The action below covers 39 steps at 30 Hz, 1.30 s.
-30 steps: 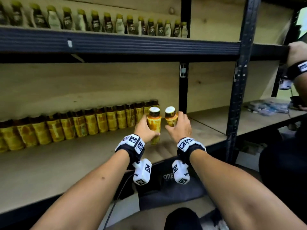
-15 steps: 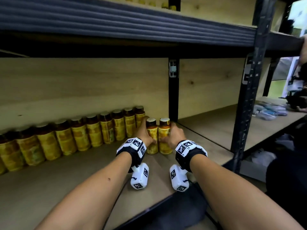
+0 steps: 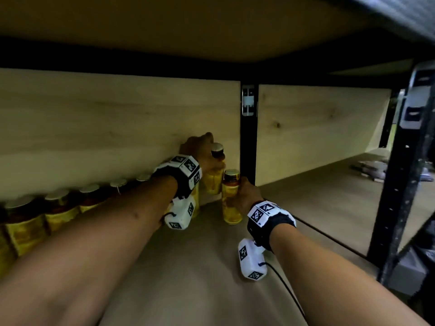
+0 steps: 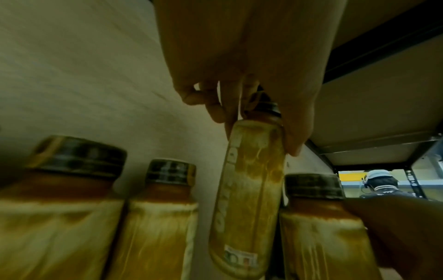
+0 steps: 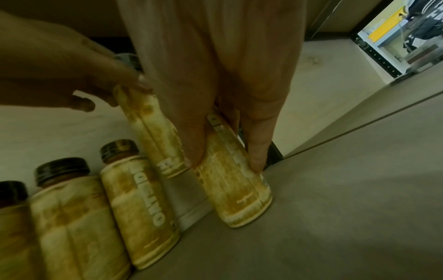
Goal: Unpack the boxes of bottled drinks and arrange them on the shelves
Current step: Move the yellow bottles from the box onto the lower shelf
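Note:
My left hand [image 3: 202, 149] grips a yellow-labelled drink bottle [image 3: 214, 177] near its dark cap, at the right end of the row [image 3: 61, 208] along the shelf's back panel. In the left wrist view that bottle [image 4: 249, 189] hangs from my fingers [image 4: 297, 121], raised among the standing bottles. My right hand [image 3: 247, 194] holds a second bottle [image 3: 231, 201] by its side, its base on the shelf board [image 3: 200, 267] just in front. In the right wrist view my thumb and fingers [image 5: 257, 151] clasp this bottle [image 5: 239, 197].
A black upright post [image 3: 249, 142] stands right behind the two bottles. Another post [image 3: 404, 184] is at the front right. The upper shelf's underside [image 3: 188, 24] hangs low overhead. Wrapped packs [image 3: 372, 168] lie on the neighbouring shelf bay to the right.
Both hands have pushed deeper into the shelf with their bottles. The left bottle now sits higher, at the row's end by the back panel; the right one stands in front of it.

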Each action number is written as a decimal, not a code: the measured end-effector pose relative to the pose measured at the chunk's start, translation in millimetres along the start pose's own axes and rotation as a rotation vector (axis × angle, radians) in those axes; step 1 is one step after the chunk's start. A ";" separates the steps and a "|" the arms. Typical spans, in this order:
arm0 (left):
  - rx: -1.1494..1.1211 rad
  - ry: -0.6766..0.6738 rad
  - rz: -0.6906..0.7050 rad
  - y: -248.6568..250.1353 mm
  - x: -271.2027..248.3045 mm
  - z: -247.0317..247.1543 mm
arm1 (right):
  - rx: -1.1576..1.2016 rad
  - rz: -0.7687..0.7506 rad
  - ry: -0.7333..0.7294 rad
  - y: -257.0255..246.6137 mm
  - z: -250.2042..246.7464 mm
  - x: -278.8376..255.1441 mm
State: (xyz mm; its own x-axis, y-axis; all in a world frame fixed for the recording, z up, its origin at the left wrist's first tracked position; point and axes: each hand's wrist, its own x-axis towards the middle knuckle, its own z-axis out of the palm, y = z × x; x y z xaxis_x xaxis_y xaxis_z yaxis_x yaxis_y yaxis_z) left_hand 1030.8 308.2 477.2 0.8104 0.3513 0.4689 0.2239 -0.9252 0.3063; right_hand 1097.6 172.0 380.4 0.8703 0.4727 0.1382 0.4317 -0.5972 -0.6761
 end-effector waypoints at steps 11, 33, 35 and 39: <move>0.371 -0.213 0.005 -43.6 31.9 53.6 | 0.006 -0.017 0.039 -16.6 23.1 60.4; 0.071 -0.226 -0.086 9.7 -181.2 -57.5 | -0.520 -0.324 -0.195 -65.4 -19.1 -141.0; 0.107 -0.253 -0.130 5.1 -225.2 -69.5 | -0.620 -0.410 -0.195 -77.4 -14.7 -185.7; 0.019 -0.261 -0.162 5.5 -316.1 -104.8 | -0.620 -0.570 -0.177 -94.7 -4.2 -274.7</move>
State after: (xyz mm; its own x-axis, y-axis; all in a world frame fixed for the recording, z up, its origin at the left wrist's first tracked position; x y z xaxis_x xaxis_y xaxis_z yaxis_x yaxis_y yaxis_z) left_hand 719.1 207.1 417.5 0.8745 0.4479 0.1862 0.3694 -0.8637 0.3428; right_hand 818.7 96.0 409.5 0.4541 0.8713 0.1862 0.8878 -0.4600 -0.0131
